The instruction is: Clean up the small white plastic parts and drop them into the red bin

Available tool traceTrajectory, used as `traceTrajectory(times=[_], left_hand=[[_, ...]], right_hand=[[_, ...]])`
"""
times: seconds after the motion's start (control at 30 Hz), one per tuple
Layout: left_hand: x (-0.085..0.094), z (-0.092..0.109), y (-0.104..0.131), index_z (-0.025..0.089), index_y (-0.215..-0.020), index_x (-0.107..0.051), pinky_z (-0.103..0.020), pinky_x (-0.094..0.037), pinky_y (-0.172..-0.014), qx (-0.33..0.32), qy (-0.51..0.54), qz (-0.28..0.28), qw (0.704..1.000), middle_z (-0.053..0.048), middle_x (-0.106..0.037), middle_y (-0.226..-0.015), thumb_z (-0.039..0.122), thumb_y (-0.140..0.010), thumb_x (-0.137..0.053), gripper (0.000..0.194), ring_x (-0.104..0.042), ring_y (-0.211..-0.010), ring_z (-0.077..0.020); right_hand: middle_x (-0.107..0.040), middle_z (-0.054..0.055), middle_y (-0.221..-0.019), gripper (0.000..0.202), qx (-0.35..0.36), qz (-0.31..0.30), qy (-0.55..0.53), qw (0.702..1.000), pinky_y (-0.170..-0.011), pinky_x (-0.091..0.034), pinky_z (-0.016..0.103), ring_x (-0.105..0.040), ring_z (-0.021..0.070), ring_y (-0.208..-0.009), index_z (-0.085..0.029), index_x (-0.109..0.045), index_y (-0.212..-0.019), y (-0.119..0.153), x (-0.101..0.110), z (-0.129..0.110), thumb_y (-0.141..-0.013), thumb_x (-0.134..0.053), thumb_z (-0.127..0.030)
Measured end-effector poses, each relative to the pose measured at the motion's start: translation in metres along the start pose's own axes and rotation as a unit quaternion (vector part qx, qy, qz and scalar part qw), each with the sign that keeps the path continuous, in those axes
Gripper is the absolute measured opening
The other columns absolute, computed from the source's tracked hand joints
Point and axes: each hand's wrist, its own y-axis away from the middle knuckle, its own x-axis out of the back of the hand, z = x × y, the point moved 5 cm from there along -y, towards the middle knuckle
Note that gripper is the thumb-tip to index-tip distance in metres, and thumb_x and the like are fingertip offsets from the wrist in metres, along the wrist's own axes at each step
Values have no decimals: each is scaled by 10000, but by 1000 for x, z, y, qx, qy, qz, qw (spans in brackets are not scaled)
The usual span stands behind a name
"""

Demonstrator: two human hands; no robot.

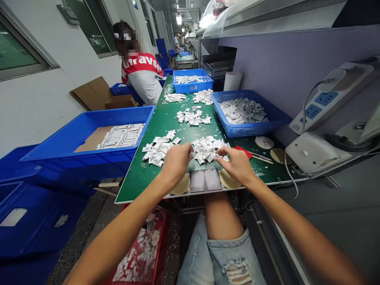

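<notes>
Small white plastic pieces lie in heaps on a green table [139,174]. My left hand [177,162], fingers bent together, is between the left heap [156,150] and the middle heap [204,148]; whatever its fingertips hold is too small to name. At the right side of the middle heap, my right hand [236,164] has its thumb and forefinger closed around a white piece [225,157]. Below the hands, at the table's front edge, are two dark grey pads [205,180] with a round tan disc [181,185] on the left and another [229,180] on the right.
A blue basket [252,128] of white pieces stands at the right, near a red item [243,151] and thin sticks [261,157]. Further back is a blue bin [192,86]. Large blue crates [74,158] stand left, a red bin [160,245] below. A person [142,75] sits beyond.
</notes>
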Motion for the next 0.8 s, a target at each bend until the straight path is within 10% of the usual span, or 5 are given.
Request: traceTrajectory(times=[0.17, 0.5, 0.8], left_hand=[[-17, -10, -20, 200, -939, -687, -249, -381, -587, -32, 78, -114, 990, -5, -649, -773, 343, -728, -728, 258, -575, -675, -146], [-34, -20, -28, 197, -963, -611, -285, -444, -661, -46, 20, -34, 998, -49, -686, -952, 356, -754, -725, 286, -628, -795, -191], [15, -61, -61, 173, -1041, -679, -350, -434, -842, 33, -54, 49, 997, -129, -705, -1065, 307, -833, -622, 254, -618, -991, -260]], right_hand=[[-733, 19, -885, 175, 36, -38, -7, 999, -719, -477, 265, -654, 166, -784, -227, -715, -942, -11, -4, 0, -848, -650, -359], [-452, 214, -1443, 522, 113, -10, 234, 966, -1082, -330, 523, -397, 332, -1337, -105, -450, -1416, -26, -34, 20, -989, -350, -388], [-441, 215, -1454, 534, 124, -33, 219, 967, -1113, -318, 489, -387, 310, -1358, -58, -415, -1423, -37, -43, 12, -1001, -249, -339]])
